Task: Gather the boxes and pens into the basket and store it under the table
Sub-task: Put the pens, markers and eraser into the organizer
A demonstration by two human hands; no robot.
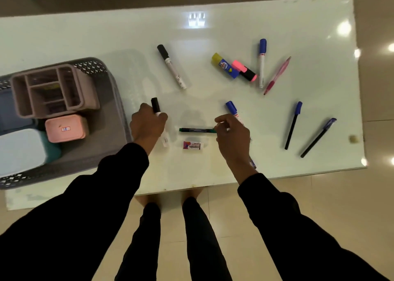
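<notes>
The left hand [148,124] grips a black marker [155,106] beside the basket [119,119], which stands on the desk [213,35] with the boxes [66,127] inside. The right hand [232,133] grips a blue marker [231,107] and pinches a green pen [196,130].

We see the left hand [148,124] gripping a black-capped marker [156,107] on the white table [106,33], just beside the grey basket [119,110] holding boxes and a pink organizer [51,91]. The right hand [232,133] holds a blue-capped marker [231,107], fingertips at a green pen [196,130]. An eraser [193,145] lies near.
</notes>
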